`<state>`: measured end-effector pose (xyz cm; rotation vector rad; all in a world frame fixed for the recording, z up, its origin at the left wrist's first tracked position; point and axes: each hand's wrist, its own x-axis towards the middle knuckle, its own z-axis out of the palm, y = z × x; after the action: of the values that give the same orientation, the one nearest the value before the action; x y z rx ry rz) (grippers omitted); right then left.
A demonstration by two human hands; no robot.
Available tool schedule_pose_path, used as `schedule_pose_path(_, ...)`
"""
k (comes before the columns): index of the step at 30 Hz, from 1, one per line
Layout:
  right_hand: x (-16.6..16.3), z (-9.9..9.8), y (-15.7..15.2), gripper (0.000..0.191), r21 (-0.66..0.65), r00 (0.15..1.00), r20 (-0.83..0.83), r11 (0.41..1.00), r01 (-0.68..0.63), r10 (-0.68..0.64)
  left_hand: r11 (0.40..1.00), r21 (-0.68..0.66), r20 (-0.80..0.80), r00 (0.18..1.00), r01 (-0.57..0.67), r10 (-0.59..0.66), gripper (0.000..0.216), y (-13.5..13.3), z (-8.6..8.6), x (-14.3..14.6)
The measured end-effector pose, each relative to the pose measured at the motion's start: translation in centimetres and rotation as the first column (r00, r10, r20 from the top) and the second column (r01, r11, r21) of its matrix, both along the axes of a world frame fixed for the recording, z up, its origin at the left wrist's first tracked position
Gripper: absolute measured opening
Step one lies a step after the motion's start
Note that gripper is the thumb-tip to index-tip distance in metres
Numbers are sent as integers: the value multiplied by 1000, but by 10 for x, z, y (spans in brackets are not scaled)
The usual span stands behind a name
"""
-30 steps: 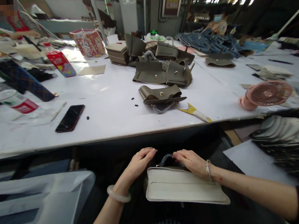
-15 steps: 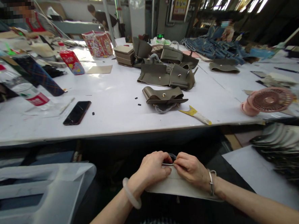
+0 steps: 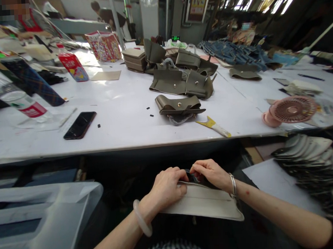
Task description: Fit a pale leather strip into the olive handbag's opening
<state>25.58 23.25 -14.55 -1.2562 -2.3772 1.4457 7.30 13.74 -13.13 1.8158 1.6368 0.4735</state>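
Head: hands [image 3: 191,179] at bag [image 3: 205,204] top edge

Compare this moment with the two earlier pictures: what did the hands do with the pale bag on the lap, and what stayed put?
The left hand moved in from beside the pale bag and closed on its top edge; the right hand shifted inward, so both now pinch the dark handle at the opening. The bag tilted and looks flatter. On the table, the phone, olive bags and pink fan kept their places.

Open tabletop [image 3: 120,104] lies ahead of you; phone [image 3: 79,125] left, olive bags [image 3: 179,105] centre, pink fan [image 3: 291,110] right block passage.
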Motion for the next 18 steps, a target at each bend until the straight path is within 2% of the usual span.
schedule_pose_path(3,-3,-11,11,50,-2,992,106,997,-72,72,999,50,-1,1000,2,-2,20,-3,-5,0)
schedule_pose_path(5,-4,-17,13,51,21,971,157,983,-184,178,997,72,0,1000,2,-2,20,-5,-8,-1)
schedule_pose_path(9,-4,-22,6,44,74,878,206,888,-454,432,997,82,34,999,4,-7,18,-9,-11,1)
schedule_pose_path(12,-4,-21,1,47,125,819,270,825,-551,506,997,77,85,996,-12,5,19,-7,-9,0)
schedule_pose_path(14,-4,-19,0,49,139,790,303,796,-590,533,999,37,188,982,-8,1,21,-5,-7,-6)
schedule_pose_path(16,-6,-15,0,51,142,771,316,776,-614,552,996,-89,413,911,24,15,21,-3,-7,-20)
schedule_pose_path(18,-9,-11,0,53,143,761,317,765,-628,566,965,-260,634,756,14,160,24,-5,-17,-37)
